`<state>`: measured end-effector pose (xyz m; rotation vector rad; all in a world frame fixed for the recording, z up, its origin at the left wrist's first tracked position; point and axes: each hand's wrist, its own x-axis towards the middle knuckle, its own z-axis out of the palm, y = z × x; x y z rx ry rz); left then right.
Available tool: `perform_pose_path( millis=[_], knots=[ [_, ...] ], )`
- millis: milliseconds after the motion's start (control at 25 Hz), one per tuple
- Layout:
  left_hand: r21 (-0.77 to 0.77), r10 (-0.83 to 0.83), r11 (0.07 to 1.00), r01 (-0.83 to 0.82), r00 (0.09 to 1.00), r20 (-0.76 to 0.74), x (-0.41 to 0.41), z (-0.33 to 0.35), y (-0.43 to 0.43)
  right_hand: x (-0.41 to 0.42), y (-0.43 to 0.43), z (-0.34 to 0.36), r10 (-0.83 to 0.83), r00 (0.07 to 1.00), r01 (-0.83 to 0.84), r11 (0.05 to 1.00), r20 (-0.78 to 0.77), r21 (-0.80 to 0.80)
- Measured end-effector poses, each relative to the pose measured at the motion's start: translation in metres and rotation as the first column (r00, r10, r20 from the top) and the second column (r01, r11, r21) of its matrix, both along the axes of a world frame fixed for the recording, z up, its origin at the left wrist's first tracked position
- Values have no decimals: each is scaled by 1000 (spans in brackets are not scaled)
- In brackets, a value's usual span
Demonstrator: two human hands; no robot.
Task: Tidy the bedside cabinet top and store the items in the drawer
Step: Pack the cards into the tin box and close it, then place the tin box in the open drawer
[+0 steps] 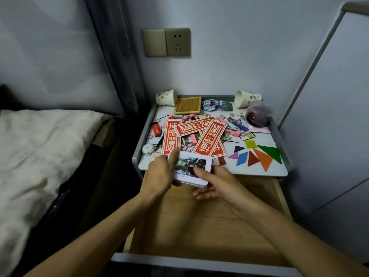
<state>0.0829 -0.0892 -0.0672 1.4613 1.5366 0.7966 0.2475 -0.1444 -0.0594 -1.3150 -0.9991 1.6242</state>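
A pale bluish wall (pixel 229 47) is rising behind the grey-framed counter (pixel 143 134). A beige switch-and-socket plate (pixel 166 42) is sitting on the wall above the counter's back left corner. A grey-blue curtain (pixel 117 56) is hanging left of the plate and reaching down beside the bed (pixel 40 146), whose rumpled white bedding is filling the left side. A white panel (pixel 339 116) with a grey edge is standing just beside the counter at the right. Dim, even light is falling over the room.
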Motion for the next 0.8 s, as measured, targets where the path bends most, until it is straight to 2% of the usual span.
perform_pose_path(
  millis=[120, 200, 320, 440, 480, 520, 560, 600, 680, 800],
  knots=[
    [-154, -42, 986, 65, 988, 149, -19, 12, -7, -3, -5, 9, 51, 999, -51, 999, -10, -8],
    [-171, -67, 981, 94, 985, 156, -33, 16, -13, -8, -8, 8, 82, 996, -83, 996, -33, -28],
    [-52, -19, 999, 13, 993, -120, -44, 3, -25, -23, -9, -7, 92, 996, -91, 992, 10, -89],
    [-126, -73, 991, 38, 955, -288, -55, -14, -27, -25, -4, -31, 130, 990, -115, 971, 62, -209],
    [-140, -121, 988, 67, 896, -427, -59, -18, -23, -21, -2, -38, 139, 989, -121, 959, 54, -256],
    [-126, -131, 990, 69, 794, -594, -64, -23, -16, -18, 0, -48, 134, 990, -112, 947, 52, -300],
    [-78, -86, 996, 42, 674, -734, -69, -26, -10, -17, 3, -56, 117, 991, -88, 938, 68, -336],
    [-54, -51, 998, 13, 586, -809, -71, -30, -4, -17, 7, -65, 103, 989, -59, 932, 105, -357],
    [-107, -96, 994, 9, 515, -852, -74, -40, 4, -24, 16, -82, 98, 976, -23, 935, 195, -355],
    [-152, -170, 986, 75, 444, -880, -76, -59, 9, -41, 36, -98, 82, 969, 2, 942, 234, -335]
  ],
)
